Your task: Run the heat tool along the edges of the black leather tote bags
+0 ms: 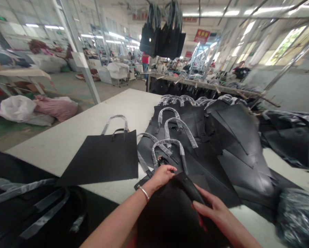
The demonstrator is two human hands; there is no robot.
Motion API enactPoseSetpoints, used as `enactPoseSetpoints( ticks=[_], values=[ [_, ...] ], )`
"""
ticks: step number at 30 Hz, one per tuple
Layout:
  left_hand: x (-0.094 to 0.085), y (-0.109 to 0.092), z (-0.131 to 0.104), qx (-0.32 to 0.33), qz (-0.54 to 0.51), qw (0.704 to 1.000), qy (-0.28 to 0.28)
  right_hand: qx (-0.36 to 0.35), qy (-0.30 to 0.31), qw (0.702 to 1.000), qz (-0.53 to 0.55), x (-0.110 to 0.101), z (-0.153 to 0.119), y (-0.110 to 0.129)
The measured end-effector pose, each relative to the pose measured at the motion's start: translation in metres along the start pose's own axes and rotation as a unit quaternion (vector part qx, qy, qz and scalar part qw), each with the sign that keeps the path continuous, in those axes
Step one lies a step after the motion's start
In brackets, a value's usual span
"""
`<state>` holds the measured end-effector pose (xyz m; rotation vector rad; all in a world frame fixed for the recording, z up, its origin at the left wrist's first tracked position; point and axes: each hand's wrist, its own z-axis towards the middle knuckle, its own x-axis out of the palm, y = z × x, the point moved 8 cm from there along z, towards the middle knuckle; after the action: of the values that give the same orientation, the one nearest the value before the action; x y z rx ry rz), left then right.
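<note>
A black bag piece (164, 213) lies at the table's near edge, with a plastic-wrapped handle (168, 141) standing up behind it. My left hand (163, 176), a bracelet on its wrist, rests at the top edge of this piece beside a small gold-coloured buckle (160, 158); its fingers are bent together, and what they pinch is too small to tell. My right hand (208, 206) is closed on the folded black edge of the piece, thumb on top and fingers partly hidden beneath. Left of them a flat black bag panel (105, 158) with a wrapped handle lies on the pale table (92, 131).
Overlapping black bag panels (237, 137) cover the table's right side. More wrapped handles (27, 189) lie at the lower left. Black bags (162, 39) hang overhead. A clear plastic bundle (299, 217) sits at the lower right. Sacks (56, 107) lie on the floor at left.
</note>
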<state>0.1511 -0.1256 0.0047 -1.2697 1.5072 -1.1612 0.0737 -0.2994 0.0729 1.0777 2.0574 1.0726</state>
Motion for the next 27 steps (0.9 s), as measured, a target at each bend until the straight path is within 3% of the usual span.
enactPoseSetpoints(
  ticks=[2,6,9,11,14,16,18,19,24,27],
  values=[
    [0.0,0.001,-0.001,0.004,0.005,1.0,0.001,0.003,-0.002,1.0,-0.013,-0.001,-0.001,0.003],
    [0.003,-0.002,0.0,0.017,0.032,0.999,0.004,0.027,0.06,0.998,-0.014,0.011,-0.002,-0.006],
    [-0.002,-0.014,-0.003,0.05,0.07,0.996,-0.016,0.004,0.003,1.0,-0.013,0.005,0.004,-0.005],
    [-0.016,-0.024,-0.013,0.085,0.095,0.991,-0.04,-0.014,-0.035,0.999,-0.029,-0.005,0.007,-0.001],
    [-0.055,-0.032,-0.041,0.115,0.186,0.969,-0.116,-0.008,-0.026,0.998,-0.059,-0.012,0.003,0.002],
    [-0.08,-0.028,-0.061,0.091,0.312,0.932,-0.161,0.012,-0.001,0.997,-0.076,-0.009,-0.003,-0.002],
    [-0.095,-0.018,-0.075,0.054,0.421,0.889,-0.17,0.028,0.027,0.995,-0.087,-0.001,-0.008,-0.006],
    [-0.098,-0.013,-0.079,0.042,0.44,0.882,-0.164,0.032,0.042,0.995,-0.088,0.006,-0.009,-0.007],
    [-0.092,0.002,-0.077,0.025,0.256,0.958,-0.127,0.034,0.116,0.987,-0.102,0.039,-0.011,-0.006],
    [-0.082,0.01,-0.073,-0.006,0.174,0.979,-0.108,0.053,0.144,0.982,-0.109,0.05,-0.011,-0.01]
  ],
)
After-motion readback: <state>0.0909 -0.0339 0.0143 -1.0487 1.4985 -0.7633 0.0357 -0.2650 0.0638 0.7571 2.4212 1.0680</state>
